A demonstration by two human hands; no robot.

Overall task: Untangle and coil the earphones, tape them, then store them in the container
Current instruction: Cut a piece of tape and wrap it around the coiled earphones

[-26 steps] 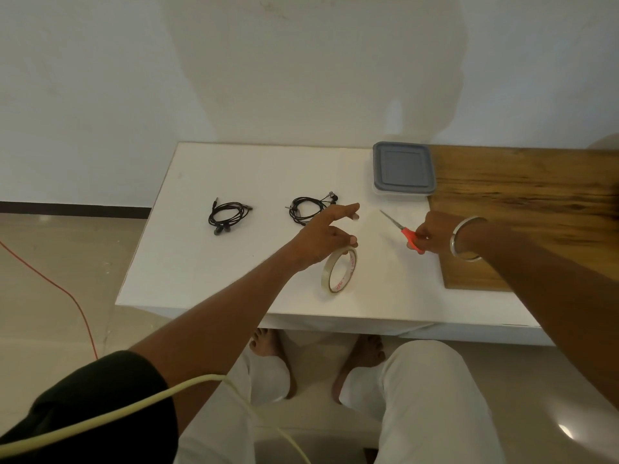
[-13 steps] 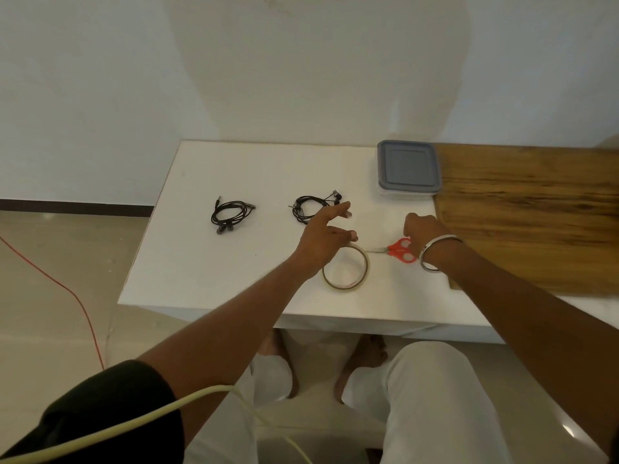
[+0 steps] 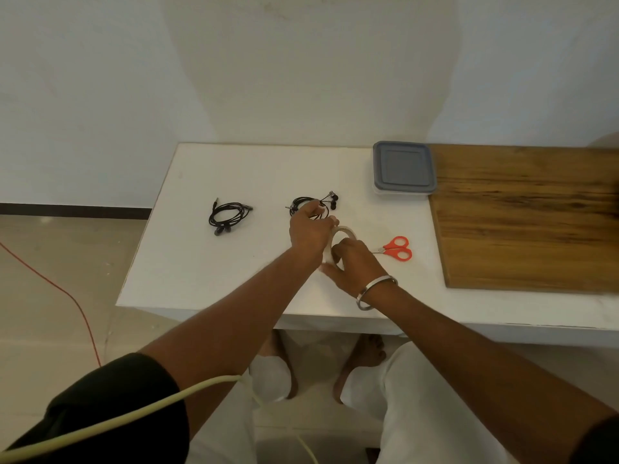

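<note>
Two coiled black earphones lie on the white table point(image 3: 187, 262): one coil point(image 3: 228, 216) at the left, the other point(image 3: 321, 204) partly hidden behind my left hand point(image 3: 310, 234). A roll of clear tape point(image 3: 338, 244) stands on edge above the table between both hands. My left hand grips its left side from above. My right hand point(image 3: 351, 266) holds its lower right side with curled fingers. The container point(image 3: 403, 169), with a grey lid on it, sits at the back of the table.
Orange-handled scissors point(image 3: 397, 248) lie just right of my hands. A wooden board point(image 3: 529, 216) covers the table's right part. A red cable point(image 3: 67, 296) runs across the floor at the left. My knees and feet are under the table's front edge.
My right hand let go of the scissors, which now lie on the table, and moved left onto the tape roll. My left hand lifted the roll up on edge.
</note>
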